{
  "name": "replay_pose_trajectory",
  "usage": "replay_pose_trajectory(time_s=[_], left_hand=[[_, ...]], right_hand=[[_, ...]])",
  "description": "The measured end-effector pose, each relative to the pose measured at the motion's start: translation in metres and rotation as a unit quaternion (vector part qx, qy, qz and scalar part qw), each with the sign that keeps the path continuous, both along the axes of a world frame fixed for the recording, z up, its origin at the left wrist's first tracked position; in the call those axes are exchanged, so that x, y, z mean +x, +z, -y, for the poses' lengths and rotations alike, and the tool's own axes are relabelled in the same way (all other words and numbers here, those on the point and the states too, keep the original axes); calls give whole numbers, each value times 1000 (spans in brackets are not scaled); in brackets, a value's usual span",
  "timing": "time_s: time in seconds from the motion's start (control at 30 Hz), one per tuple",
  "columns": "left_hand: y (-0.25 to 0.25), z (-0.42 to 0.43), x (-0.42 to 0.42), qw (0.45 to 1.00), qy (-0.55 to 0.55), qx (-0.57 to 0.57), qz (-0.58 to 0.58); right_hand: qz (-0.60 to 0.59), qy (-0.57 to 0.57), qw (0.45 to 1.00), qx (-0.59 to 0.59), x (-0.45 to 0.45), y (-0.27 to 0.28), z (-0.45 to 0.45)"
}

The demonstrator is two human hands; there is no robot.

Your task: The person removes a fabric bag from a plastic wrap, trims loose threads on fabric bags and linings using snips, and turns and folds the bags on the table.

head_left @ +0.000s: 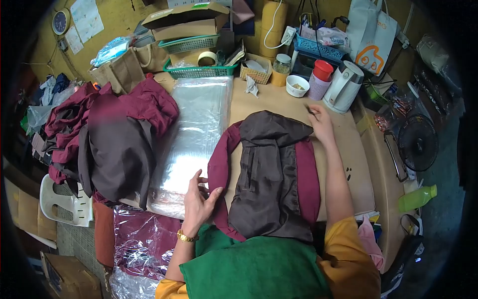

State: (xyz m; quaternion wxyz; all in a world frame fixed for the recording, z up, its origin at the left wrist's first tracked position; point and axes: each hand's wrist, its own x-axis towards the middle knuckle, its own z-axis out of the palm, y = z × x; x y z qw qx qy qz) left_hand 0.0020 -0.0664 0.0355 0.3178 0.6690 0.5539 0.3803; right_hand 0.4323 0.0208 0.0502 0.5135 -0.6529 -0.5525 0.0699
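A dark grey and maroon jacket [266,169] lies flat on the table in front of me, its maroon sleeve [217,172] along the left side. My left hand [200,202] is open, fingers apart, with the thumb at that sleeve's outer edge. My right hand [321,123] is at the jacket's upper right corner, fingers closed. A small dark tip [309,108] sticks out from those fingers; its kind is too small to tell.
A stack of clear plastic bags [201,114] lies left of the jacket, beside a pile of maroon and grey garments [119,149]. Along the back stand green baskets [199,71], a white bowl [297,87], a red cup [323,70] and a kettle [344,87]. Packed maroon garments [144,239] lie lower left.
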Motion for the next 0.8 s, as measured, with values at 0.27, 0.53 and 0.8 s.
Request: replay_pose_trajectory(time_s=[0.27, 0.53, 0.8], left_hand=[[-20, -7, -2, 940, -90, -157, 289], [-16, -9, 4, 791, -135, -309, 510], [-6, -2, 13, 839, -147, -222, 474]], right_hand=[[27, -8, 993, -118, 3, -38, -60], [139, 6, 984, -109, -67, 28, 57], [357, 98, 929, -33, -143, -6, 100]])
